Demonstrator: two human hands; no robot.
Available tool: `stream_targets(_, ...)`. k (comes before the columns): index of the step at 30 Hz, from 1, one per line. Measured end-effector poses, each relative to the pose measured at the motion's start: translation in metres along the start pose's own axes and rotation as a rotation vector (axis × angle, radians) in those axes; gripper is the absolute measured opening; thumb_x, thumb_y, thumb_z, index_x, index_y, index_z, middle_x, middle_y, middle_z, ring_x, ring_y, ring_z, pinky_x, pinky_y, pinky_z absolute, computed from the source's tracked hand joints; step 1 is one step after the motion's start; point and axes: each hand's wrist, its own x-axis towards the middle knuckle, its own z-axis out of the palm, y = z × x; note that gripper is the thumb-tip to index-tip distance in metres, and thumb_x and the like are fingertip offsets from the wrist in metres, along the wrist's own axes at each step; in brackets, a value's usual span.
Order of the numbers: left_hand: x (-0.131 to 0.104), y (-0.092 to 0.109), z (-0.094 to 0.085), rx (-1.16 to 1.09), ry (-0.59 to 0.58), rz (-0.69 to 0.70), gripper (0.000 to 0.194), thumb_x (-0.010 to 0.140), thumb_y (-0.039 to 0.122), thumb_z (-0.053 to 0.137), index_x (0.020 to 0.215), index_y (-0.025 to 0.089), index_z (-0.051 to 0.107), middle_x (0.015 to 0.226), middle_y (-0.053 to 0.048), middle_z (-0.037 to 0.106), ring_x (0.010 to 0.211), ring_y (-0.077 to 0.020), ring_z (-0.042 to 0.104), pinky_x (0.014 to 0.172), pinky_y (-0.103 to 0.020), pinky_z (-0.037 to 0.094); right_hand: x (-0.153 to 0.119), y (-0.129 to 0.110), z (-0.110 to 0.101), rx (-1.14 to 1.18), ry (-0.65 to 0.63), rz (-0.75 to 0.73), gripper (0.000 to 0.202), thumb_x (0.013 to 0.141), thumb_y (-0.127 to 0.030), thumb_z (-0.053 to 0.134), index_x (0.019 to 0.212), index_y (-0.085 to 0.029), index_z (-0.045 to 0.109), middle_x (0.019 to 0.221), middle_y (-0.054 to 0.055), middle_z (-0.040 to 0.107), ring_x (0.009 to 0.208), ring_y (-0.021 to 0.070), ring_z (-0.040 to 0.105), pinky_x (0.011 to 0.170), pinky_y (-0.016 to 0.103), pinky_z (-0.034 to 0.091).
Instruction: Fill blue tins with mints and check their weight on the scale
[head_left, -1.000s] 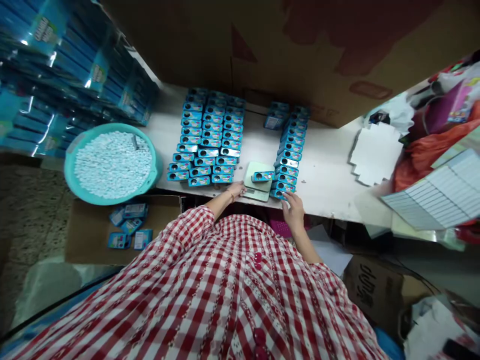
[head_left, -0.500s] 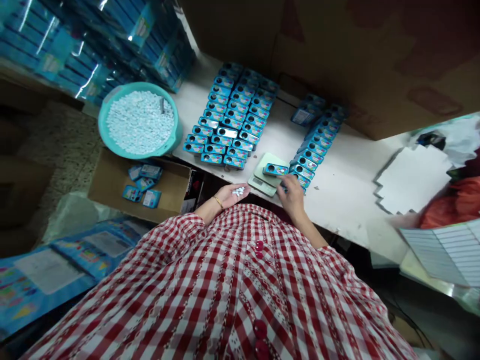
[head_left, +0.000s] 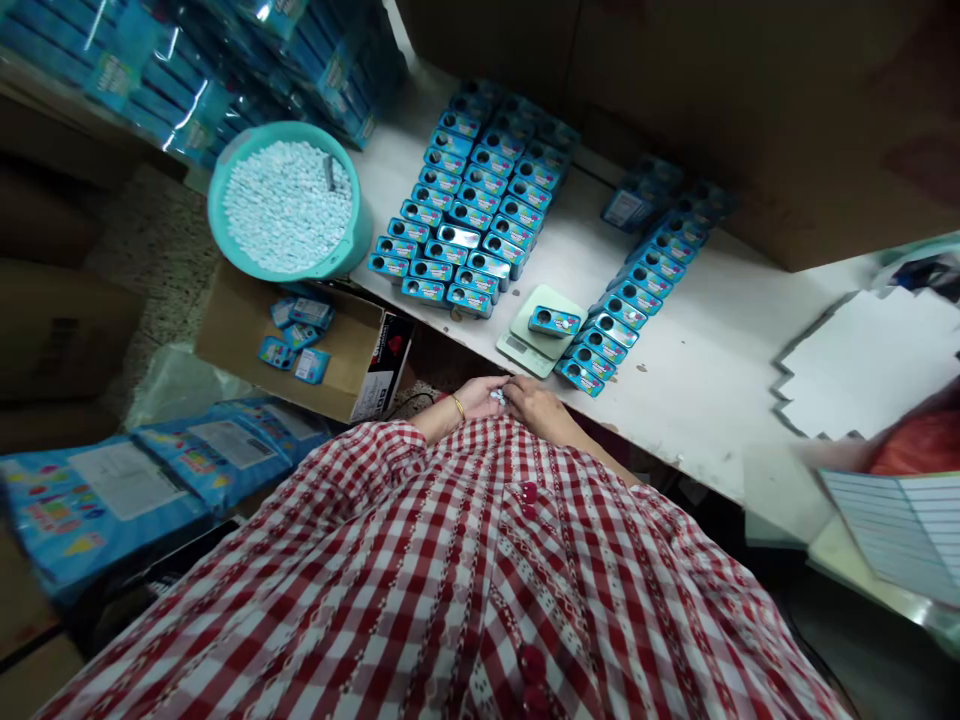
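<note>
Cupped low by my shirt, my left hand (head_left: pixel 478 398) holds a few small white candy pellets (head_left: pixel 498 396). The fingers of my right hand (head_left: pixel 536 408) are bent together over that palm and meet the pellets; whether they pinch one is hidden. Just beyond the hands, a pale green scale (head_left: pixel 521 350) carries one blue tin (head_left: pixel 553 321) with a round dark hole in its top and a white spot near it. A slanting row of similar tins (head_left: pixel 602 346) stands to the right of the scale.
A turquoise tub (head_left: pixel 352 240) full of white pellets, with a grey scoop in it, stands at left. Several rows of tins (head_left: pixel 457 235) fill the table's middle. Below the tub, a cardboard box (head_left: pixel 341 375) holds loose tins. A large carton (head_left: pixel 712 110) rises behind.
My right hand has left the tin row beside the scale and come left and down to my left palm. The tin stays on the scale. The view has shifted slightly.
</note>
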Motion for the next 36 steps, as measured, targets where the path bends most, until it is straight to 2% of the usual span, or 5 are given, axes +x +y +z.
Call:
stream_targets(7, 0.001, 0.008, 0.007, 0.052, -0.036, 0.007, 0.02, 0.088, 0.007, 0.044, 0.08, 0.006, 0.063, 0.064, -0.006, 0.063, 0.06, -0.0116, 0.06, 0.069, -0.025, 0.048, -0.001, 0.006, 0.017, 0.094, 0.257, 0.119, 0.026, 0.085, -0.013, 0.044, 0.107, -0.015, 0.058, 0.099, 0.01, 0.058, 0.092, 0.0202, 0.054, 0.084, 0.033, 0.046)
stream_targets(15, -0.002, 0.018, -0.004, 0.072, -0.057, -0.033, 0.022, 0.089, 0.013, 0.044, 0.079, 0.008, 0.062, 0.065, -0.007, 0.063, 0.059, -0.0125, 0.06, 0.068, -0.027, 0.05, 0.001, -0.002, 0.017, 0.244, 0.336, 0.065, 0.024, 0.089, -0.023, 0.044, 0.105, -0.019, 0.062, 0.099, 0.009, 0.062, 0.094, 0.019, 0.057, 0.084, 0.034, 0.048)
stream_targets(21, -0.013, 0.036, -0.011, -0.016, 0.015, 0.05, 0.024, 0.09, 0.014, 0.045, 0.081, 0.003, 0.064, 0.078, -0.014, 0.067, 0.077, -0.0165, 0.066, 0.074, -0.026, 0.052, -0.006, 0.058, -0.02, 0.063, 0.757, 0.379, 0.036, 0.086, -0.034, 0.05, 0.118, -0.02, 0.055, 0.11, 0.012, 0.06, 0.107, 0.0249, 0.051, 0.094, 0.043, 0.041)
stream_targets(27, -0.017, 0.052, -0.014, -0.122, 0.071, 0.15, 0.022, 0.09, 0.013, 0.044, 0.083, 0.005, 0.064, 0.074, -0.011, 0.066, 0.072, -0.0138, 0.065, 0.068, -0.023, 0.053, 0.01, 0.111, -0.037, -0.034, 0.607, 0.345, 0.047, 0.078, -0.031, 0.058, 0.122, -0.018, 0.05, 0.12, 0.014, 0.055, 0.112, 0.0293, 0.047, 0.095, 0.048, 0.037)
stream_targets(36, -0.014, 0.061, -0.008, -0.172, 0.078, 0.234, 0.022, 0.089, 0.012, 0.044, 0.087, 0.005, 0.065, 0.075, -0.011, 0.068, 0.075, -0.0148, 0.066, 0.07, -0.024, 0.055, 0.017, 0.091, -0.041, -0.162, 0.591, 0.311, 0.028, 0.085, -0.035, 0.051, 0.105, -0.019, 0.062, 0.109, 0.011, 0.057, 0.101, 0.0275, 0.048, 0.088, 0.043, 0.038)
